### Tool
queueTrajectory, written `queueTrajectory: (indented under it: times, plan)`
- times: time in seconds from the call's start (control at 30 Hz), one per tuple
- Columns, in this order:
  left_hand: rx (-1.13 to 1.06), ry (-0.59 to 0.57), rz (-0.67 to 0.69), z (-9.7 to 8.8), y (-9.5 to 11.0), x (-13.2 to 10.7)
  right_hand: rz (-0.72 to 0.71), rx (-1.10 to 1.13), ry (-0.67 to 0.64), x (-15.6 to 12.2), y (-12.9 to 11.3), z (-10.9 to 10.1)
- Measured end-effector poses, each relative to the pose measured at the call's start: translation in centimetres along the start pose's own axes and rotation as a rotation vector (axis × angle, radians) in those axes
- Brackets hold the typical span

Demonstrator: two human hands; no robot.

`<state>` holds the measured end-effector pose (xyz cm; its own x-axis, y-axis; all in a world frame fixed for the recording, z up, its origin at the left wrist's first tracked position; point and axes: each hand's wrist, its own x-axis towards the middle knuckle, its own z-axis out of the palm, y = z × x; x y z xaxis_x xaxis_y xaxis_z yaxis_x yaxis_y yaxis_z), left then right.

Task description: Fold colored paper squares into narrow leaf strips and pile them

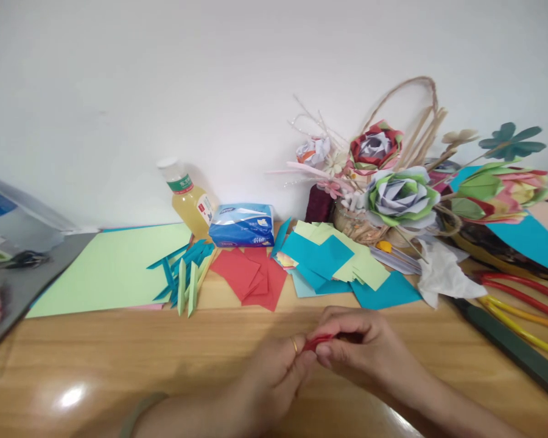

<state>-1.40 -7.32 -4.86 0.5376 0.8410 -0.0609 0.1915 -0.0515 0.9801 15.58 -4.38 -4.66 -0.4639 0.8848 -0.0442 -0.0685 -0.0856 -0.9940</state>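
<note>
Where the folded red paper (318, 342) is: left hand (274, 372) and right hand (365, 340) both pinch it.
Tabletop (119, 344): red sheets (249, 275) lie near the blue tissue pack (242, 226).

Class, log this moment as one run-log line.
left hand: pinching folded red paper | right hand: pinching same piece | beyond: red sheets, tissue pack

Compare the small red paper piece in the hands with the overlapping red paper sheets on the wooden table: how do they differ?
The small red paper piece is held between the left hand and right hand; the overlapping red paper sheets lie on the wooden table. The piece looks narrow and folded; the sheets look broad and flat. Both are red paper.
</note>
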Motion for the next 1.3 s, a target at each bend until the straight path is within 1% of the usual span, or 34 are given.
queueTrajectory:
  times: [0.13,0.2,0.33,0.5,0.6,0.7,0.9,1.0,1.07,1.2,1.3]
  plan:
    - [0.083,-0.020,-0.004,-0.1,-0.2,-0.2,0.001,-0.034,0.017,-0.1,-0.2,0.0]
    - [0.133,-0.012,-0.005,-0.1,-0.1,-0.2,-0.017,-0.083,0.019,-0.2,-0.2,0.0]
    - [0.207,-0.034,-0.031,-0.1,0.3,-0.1,-0.051,-0.195,0.041,-0.2,-0.4,0.2]
    - [0.200,-0.054,0.018,-0.3,0.1,-0.1,-0.064,-0.244,0.054,-0.3,-0.7,0.4]
    - [0.181,-0.010,0.031,-0.2,-0.2,-0.2,-0.060,-0.222,0.043,-0.3,-0.7,0.3]
    - [0.225,0.040,0.004,-0.1,-0.2,-0.1,-0.080,-0.221,0.028,-0.4,-0.8,0.2]
    - [0.285,0.048,-0.043,0.0,0.2,0.0,-0.154,-0.232,-0.020,-0.6,-0.8,-0.1]
    - [0.330,0.044,-0.044,0.0,0.3,0.0,-0.159,-0.227,-0.026,-0.7,-0.7,-0.1]
    - [0.324,0.039,-0.041,0.0,0.3,0.0,-0.157,-0.226,-0.031,-0.7,-0.7,-0.1]
    - [0.261,0.061,-0.003,0.1,0.4,0.1,-0.124,-0.245,0.013,-0.7,-1.1,-0.1]
    - [0.340,0.091,-0.007,0.0,0.2,0.1,-0.109,-0.295,0.070,-0.4,-1.7,-0.1]
